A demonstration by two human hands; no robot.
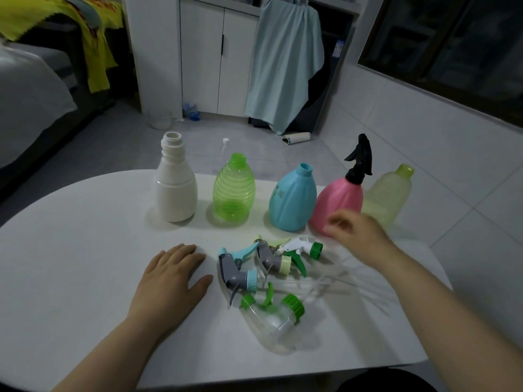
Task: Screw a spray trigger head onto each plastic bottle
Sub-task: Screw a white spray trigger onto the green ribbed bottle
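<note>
Several bottles stand in a row on the white table [70, 264]: a white bottle [176, 190], a green ribbed bottle [233, 196], a blue bottle [293, 202], a pink bottle [338, 203] wearing a black trigger head [360, 157], and a pale yellow bottle [389, 196]. Loose trigger heads lie in front: a grey and blue one [236, 271], a grey and yellow one [273, 257], a white and green one [304, 247], a clear and green one [271, 315]. My left hand [172, 281] rests flat on the table. My right hand [358, 229], blurred, hovers by the pink bottle's base with fingers apart, holding nothing.
Thin clear dip tubes [353, 287] fan out to the right of the trigger heads. The table's right edge is close behind my right forearm. Beyond the table are a tiled floor, a white cabinet [215, 58] and a hanging teal cloth [285, 63].
</note>
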